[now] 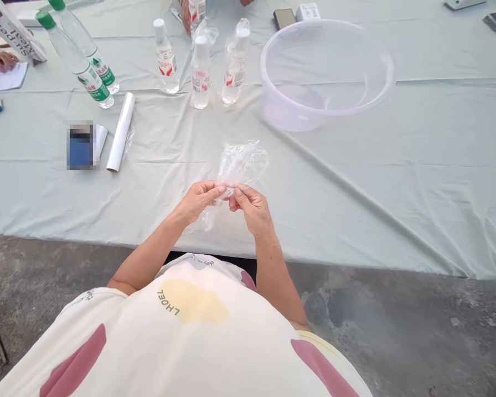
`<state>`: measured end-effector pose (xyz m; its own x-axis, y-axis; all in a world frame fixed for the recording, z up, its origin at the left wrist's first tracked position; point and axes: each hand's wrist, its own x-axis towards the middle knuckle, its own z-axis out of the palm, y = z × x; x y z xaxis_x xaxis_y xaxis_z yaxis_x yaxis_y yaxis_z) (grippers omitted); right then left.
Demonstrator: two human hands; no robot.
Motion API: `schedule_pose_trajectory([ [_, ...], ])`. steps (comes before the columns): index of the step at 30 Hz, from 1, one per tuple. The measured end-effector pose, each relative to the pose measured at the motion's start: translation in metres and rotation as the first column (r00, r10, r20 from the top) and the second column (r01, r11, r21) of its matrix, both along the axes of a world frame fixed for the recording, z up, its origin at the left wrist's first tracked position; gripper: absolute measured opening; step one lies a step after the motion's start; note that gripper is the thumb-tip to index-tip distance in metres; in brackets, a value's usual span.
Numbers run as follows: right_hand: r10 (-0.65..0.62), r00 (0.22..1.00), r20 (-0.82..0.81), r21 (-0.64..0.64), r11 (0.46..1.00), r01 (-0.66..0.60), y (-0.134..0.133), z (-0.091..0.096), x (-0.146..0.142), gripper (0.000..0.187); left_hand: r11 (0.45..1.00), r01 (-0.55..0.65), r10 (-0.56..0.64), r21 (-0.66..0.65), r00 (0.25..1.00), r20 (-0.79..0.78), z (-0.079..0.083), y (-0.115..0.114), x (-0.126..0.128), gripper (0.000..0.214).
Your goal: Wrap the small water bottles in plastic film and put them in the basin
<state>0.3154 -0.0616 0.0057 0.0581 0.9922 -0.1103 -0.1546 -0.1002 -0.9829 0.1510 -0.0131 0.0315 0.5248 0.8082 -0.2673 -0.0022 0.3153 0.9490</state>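
Printed shirt fabric (190, 342) is being worn nearest; clear plastic (240, 161) is being pinched by the left hand (199, 200) and right hand (254, 209), bottles (200, 77) and a basin (289, 117) being supported beyond.

Basin (283, 113): broadest obstacle; its raised wall blocks a low pass across the counter (397, 176).
Small bottles (200, 82): three stand left of the basin, only narrow gaps between.
Film roll (121, 132): farther left of the basin, low, passable from above.
Thin plastic (243, 160): bunched in the fingers (216, 193), nearside left of the basin.
Cloth: free passage right of the basin.
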Motion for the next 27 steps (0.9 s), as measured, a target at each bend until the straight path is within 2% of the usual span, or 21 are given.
schedule_pose_trajectory([
  [3,-0.111,0.993,0.033,-0.03,0.993,0.112,0.0,-0.005,0.01,0.036,0.971,-0.171,0.18,-0.168,0.983,0.037,-0.007,0.001,-0.003,0.037],
  [7,-0.144,0.985,-0.091,-0.117,0.984,0.133,0.005,-0.008,0.021,0.037,0.949,-0.24,0.248,-0.203,0.969,0.014,-0.014,0.002,-0.013,0.034],
  [10,-0.113,0.973,-0.2,-0.167,0.983,0.08,0.01,-0.008,0.019,0.039,0.959,-0.246,0.252,-0.144,0.967,0.026,-0.015,0.001,-0.014,0.029],
  [13,-0.09,0.96,-0.266,-0.245,0.969,0.023,0.014,-0.01,0.006,0.05,0.953,-0.302,0.302,-0.033,0.953,0.017,-0.014,-0.002,-0.011,0.026],
  [16,-0.048,0.976,-0.214,-0.299,0.954,-0.019,0.016,-0.013,-0.012,0.064,0.937,-0.332,0.339,0.109,0.94,-0.045,-0.013,-0.004,-0.007,0.023],
  [19,0.006,0.99,-0.138,-0.317,0.947,-0.05,0.017,-0.017,-0.024,0.071,0.917,-0.361,0.376,0.169,0.924,-0.069,-0.014,-0.003,-0.009,0.022],
  [21,0.008,0.99,-0.142,-0.313,0.948,-0.053,0.018,-0.019,-0.025,0.061,0.899,-0.407,0.419,0.161,0.907,-0.046,-0.016,-0.001,-0.014,0.022],
  [24,0.0,0.99,-0.143,-0.284,0.958,-0.041,0.018,-0.02,-0.016,0.038,0.878,-0.473,0.475,0.076,0.88,-0.013,-0.021,0.003,-0.024,0.023],
  [27,-0.024,0.991,-0.132,-0.293,0.956,-0.016,0.017,-0.019,-0.005,0.03,0.855,-0.518,0.518,-0.029,0.855,0.002,-0.025,0.007,-0.035,0.023],
])
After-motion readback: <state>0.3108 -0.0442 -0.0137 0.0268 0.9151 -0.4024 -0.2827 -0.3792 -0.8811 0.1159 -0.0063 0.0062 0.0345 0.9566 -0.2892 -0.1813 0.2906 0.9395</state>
